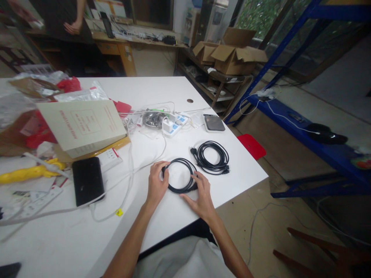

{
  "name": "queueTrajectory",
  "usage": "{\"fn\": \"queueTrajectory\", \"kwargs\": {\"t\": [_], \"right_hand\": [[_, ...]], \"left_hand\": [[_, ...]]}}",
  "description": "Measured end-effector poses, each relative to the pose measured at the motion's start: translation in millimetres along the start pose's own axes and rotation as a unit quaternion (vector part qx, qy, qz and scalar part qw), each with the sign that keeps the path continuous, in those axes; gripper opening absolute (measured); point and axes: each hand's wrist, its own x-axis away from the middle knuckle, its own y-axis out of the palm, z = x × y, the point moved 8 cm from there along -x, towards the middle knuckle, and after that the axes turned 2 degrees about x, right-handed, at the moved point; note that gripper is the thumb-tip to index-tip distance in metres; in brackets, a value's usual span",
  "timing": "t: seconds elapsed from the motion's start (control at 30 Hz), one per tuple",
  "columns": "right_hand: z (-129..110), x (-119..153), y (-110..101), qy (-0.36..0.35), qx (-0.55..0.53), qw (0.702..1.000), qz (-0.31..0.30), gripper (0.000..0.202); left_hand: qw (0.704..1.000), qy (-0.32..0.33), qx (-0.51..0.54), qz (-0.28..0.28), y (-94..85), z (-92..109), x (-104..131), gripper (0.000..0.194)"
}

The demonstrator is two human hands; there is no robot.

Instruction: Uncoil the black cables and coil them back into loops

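Note:
A thin black cable [179, 159] lies in a round coil near the front edge of the white table [174, 227]. My left hand [157, 182] pinches the coil's left side between thumb and fingers, where a dark plug end partly shows. Around the right side curl the fingers of my right hand [200, 193], its thumb at the lower edge and a dark connector partly hidden in the grip. A second, thicker coil of black cable [213, 154] with plugs on it rests just to the right, untouched.
Power strips [171, 126], a small scale-like device [213, 122] and a phone [87, 180] with white cords lie on the table. An open booklet [84, 123], plastic bags and a yellow tool [31, 173] crowd the left. A person [72, 29] stands behind; a blue rack [301, 123] is right.

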Motion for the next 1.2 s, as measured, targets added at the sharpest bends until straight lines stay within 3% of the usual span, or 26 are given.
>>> {"fn": "queueTrajectory", "kwargs": {"t": [0.27,0.43,0.6,0.73,0.83,0.97,1.1,1.2], "right_hand": [[3,-1,-11,0.041,-0.046,0.997,0.047,0.048],[17,-11,-30,0.043,-0.056,0.992,0.105,0.034],[61,-36,-57,0.021,0.036,0.989,0.141,0.041],[93,-57,-58,-0.001,0.121,0.991,0.051,0.037],[102,-66,-54,-0.022,0.117,0.993,0.01,0.034],[106,-71,-48,0.002,0.097,0.995,-0.002,0.044],[112,-78,-52,0.043,0.095,0.994,0.029,0.056],[118,-85,-68,0.087,0.094,0.989,0.076,0.062]], "left_hand": [[1.0,-0.001,0.008,0.014,-4.1,3,0,0.019],[1.0,0.001,0.014,0.018,-6.6,3,0,0.018],[0.999,-0.008,0.032,0.022,-8.5,3,-1,0.018],[0.999,-0.013,0.037,0.018,-8.5,4,0,0.017],[0.999,-0.015,0.04,0.017,-8.7,5,0,0.017],[0.998,-0.018,0.049,0.017,-9.6,4,0,0.017],[0.998,-0.015,0.055,0.018,-9.8,3,0,0.016],[0.998,-0.015,0.061,0.019,-9.7,4,0,0.016]]}}
